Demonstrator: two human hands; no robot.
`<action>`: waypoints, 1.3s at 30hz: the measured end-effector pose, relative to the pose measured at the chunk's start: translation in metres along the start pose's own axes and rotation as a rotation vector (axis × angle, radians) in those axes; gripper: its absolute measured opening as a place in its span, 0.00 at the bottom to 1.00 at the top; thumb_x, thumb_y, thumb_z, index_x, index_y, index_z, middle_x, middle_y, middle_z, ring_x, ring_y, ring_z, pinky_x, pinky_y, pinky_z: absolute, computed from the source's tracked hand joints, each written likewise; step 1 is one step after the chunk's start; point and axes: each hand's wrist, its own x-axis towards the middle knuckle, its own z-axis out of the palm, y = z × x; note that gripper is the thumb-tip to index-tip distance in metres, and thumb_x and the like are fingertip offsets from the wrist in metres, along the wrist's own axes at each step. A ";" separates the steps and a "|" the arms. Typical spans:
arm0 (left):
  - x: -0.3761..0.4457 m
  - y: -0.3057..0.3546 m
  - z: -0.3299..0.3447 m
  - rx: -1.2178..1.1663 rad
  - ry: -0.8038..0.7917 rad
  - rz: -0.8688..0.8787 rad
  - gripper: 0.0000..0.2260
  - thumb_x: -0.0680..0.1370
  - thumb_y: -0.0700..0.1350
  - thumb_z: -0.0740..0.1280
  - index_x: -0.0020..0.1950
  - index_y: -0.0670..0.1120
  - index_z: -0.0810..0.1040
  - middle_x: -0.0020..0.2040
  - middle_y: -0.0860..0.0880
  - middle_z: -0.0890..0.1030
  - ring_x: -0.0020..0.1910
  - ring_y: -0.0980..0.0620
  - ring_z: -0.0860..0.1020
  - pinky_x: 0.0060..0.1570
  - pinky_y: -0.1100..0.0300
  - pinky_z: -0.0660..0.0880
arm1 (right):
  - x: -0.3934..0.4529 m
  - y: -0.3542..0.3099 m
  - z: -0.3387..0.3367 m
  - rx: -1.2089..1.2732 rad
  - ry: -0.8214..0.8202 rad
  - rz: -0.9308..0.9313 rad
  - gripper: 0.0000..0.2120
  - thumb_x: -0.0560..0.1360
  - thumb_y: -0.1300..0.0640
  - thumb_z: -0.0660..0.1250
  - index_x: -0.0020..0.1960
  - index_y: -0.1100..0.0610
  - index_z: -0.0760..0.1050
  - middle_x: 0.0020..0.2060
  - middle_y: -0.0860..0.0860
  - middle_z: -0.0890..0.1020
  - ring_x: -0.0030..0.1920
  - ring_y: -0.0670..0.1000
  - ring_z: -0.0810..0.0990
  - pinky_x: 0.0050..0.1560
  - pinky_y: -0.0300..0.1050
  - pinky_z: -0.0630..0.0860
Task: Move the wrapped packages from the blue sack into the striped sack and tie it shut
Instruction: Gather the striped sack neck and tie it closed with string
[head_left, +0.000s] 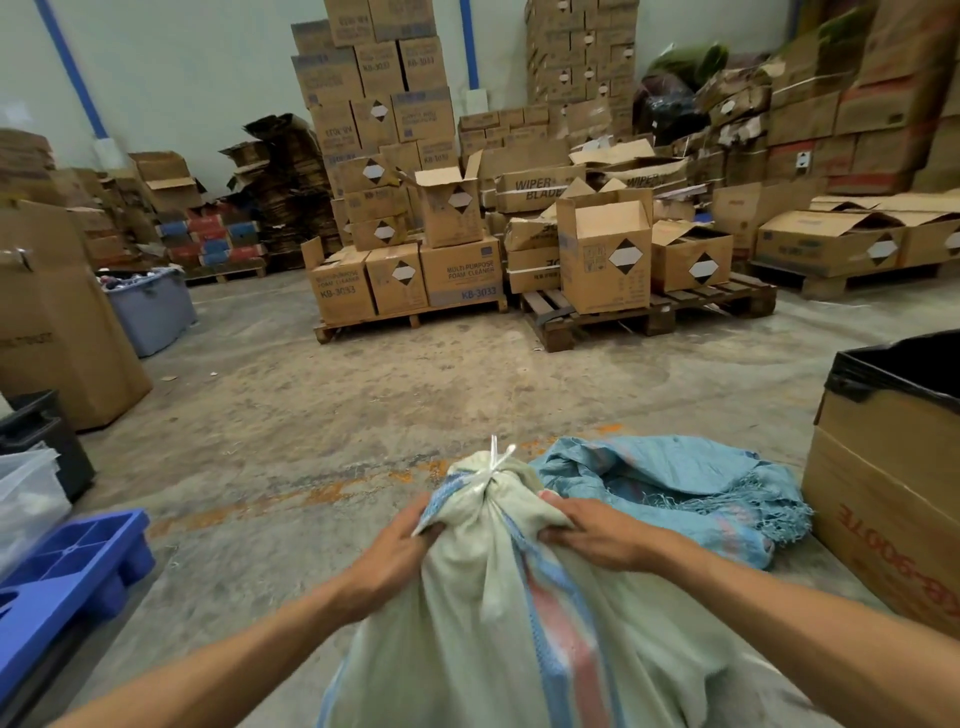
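Head view: the striped sack (519, 623) stands full on the concrete floor (322, 415) directly in front of the person, its neck gathered and bound with a white tie (491, 470) whose ends stick upward. The left hand (397, 545) grips the bunched fabric on the left side of the neck, fingers curled into the cloth. The right hand (597, 535) grips the fabric on the right side just below the tie, fingers likewise curled around a fold. The blue sack (675, 488) lies slumped and open on the floor just beside the striped sack, to its right; no packages show in it. A cardboard box lined with black plastic (893, 467) stands at the right edge. A blue plastic pallet (67, 577) lies at lower left. Stacked cartons on wooden pallets (410, 280) fill the background.
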 end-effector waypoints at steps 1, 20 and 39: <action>0.005 0.004 -0.012 0.009 0.028 0.016 0.13 0.83 0.44 0.60 0.59 0.65 0.70 0.57 0.69 0.72 0.54 0.73 0.71 0.61 0.62 0.68 | 0.005 -0.005 -0.004 0.025 0.053 -0.015 0.11 0.81 0.53 0.63 0.62 0.53 0.75 0.60 0.49 0.79 0.60 0.49 0.76 0.64 0.48 0.70; 0.097 -0.029 -0.227 0.212 0.044 0.043 0.15 0.83 0.42 0.60 0.65 0.60 0.74 0.60 0.61 0.80 0.61 0.60 0.77 0.62 0.59 0.70 | 0.213 -0.078 -0.003 0.219 0.387 -0.117 0.06 0.80 0.55 0.64 0.46 0.45 0.76 0.43 0.42 0.80 0.48 0.48 0.78 0.53 0.50 0.73; 0.179 -0.144 -0.266 0.256 0.337 0.001 0.05 0.79 0.46 0.64 0.51 0.54 0.79 0.49 0.53 0.82 0.49 0.54 0.78 0.55 0.52 0.73 | 0.340 -0.051 0.100 0.386 0.575 0.144 0.05 0.79 0.56 0.64 0.45 0.53 0.76 0.42 0.51 0.81 0.47 0.54 0.78 0.44 0.48 0.70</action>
